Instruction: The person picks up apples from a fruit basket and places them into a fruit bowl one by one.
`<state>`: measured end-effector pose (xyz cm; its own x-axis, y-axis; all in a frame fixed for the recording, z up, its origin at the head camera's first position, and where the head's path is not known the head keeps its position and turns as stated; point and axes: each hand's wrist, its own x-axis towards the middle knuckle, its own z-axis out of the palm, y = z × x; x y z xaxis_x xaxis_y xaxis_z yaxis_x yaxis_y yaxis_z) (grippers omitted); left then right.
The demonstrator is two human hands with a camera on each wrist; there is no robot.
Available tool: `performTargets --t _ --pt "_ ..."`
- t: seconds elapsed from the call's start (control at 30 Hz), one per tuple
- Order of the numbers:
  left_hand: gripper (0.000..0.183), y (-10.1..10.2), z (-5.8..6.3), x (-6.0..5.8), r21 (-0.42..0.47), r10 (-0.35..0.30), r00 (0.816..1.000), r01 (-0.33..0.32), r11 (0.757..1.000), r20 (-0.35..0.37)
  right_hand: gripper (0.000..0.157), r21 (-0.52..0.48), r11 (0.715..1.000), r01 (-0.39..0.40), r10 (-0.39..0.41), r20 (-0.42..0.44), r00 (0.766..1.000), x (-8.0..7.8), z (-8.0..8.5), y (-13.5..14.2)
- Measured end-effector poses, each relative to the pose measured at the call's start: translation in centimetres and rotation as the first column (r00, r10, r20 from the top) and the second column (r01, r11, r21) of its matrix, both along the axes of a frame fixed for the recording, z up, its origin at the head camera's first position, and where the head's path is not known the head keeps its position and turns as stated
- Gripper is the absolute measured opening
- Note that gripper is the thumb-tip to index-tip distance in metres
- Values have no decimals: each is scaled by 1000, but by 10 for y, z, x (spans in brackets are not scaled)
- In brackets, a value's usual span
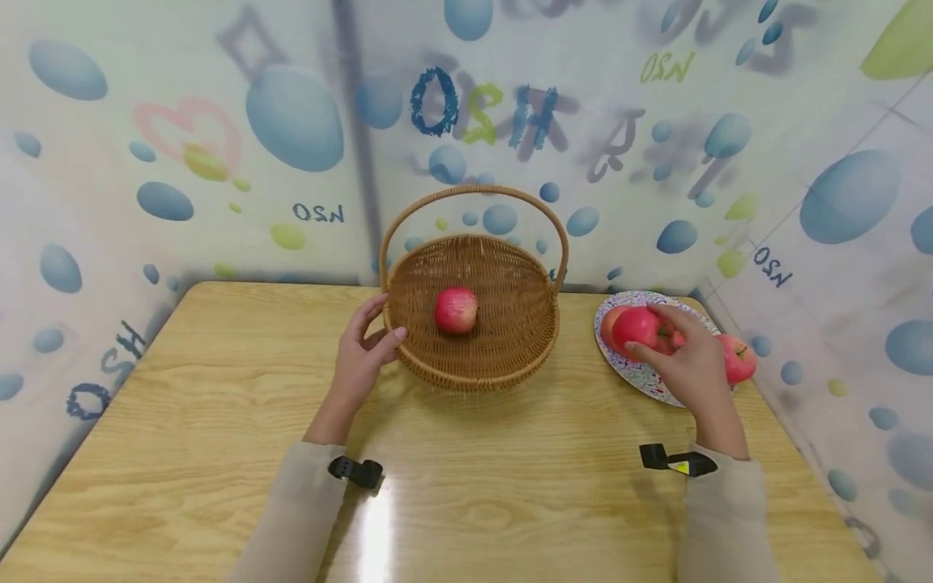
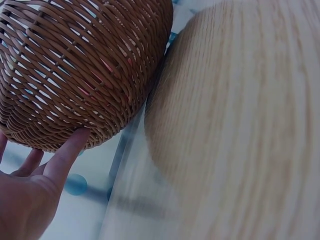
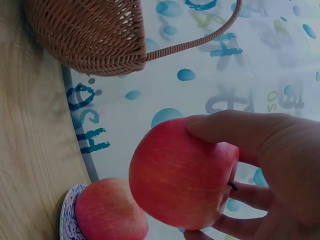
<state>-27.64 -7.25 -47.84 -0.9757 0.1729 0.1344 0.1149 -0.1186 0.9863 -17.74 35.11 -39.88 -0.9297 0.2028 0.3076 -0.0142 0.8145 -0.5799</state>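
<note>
A wicker basket [image 1: 481, 374] with a tall arched handle stands upright, and one red apple [image 1: 457, 310] lies inside it. My left hand [image 1: 362, 348] rests against the basket's left side, its thumb and fingers spread along the weave. In the left wrist view the thumb [image 2: 70, 152] lies straight against the outer wall. Over the patterned plate [image 1: 608, 356] at the right, my right hand [image 1: 688, 352] grips a red apple [image 3: 182, 172] between thumb and fingers. More apples lie on the plate, one [image 1: 738, 359] at its right edge, another [image 3: 110, 210] just below the held one.
The wooden table [image 1: 466, 486] runs up to a wall [image 1: 466, 146] with printed blue and green spots and letters. A second printed wall [image 1: 838, 324] stands close on the plate's right. Black straps [image 1: 357, 471] sit on both sleeves.
</note>
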Motion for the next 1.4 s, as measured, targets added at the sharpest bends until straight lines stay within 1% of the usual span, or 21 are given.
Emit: performTargets --t 0.13,0.3,0.7,0.93,1.1,1.17,1.4 --pt "61 0 0 0 -6 4 1000 -4 1000 4 65 11 1000 2 -3 67 998 0 -2 4" --pt "60 0 0 0 1 7 1000 -7 1000 3 67 19 1000 9 -11 126 992 -1 -5 9" --pt "60 0 0 0 12 -1 1000 1 1000 3 66 37 999 4 -11 187 982 -2 -12 21" --pt "61 0 0 0 12 -3 1000 3 1000 11 64 39 999 19 -26 190 981 -5 -18 25" --pt "61 -1 -1 0 14 -3 1000 3 1000 10 62 86 996 26 -42 189 981 -8 -25 27" --pt "61 -1 -1 -1 15 -4 1000 4 1000 9 63 102 995 24 -43 187 981 -9 -27 27" --pt "61 0 0 0 18 -5 1000 5 1000 13 64 101 995 17 -33 167 985 -12 -32 28"
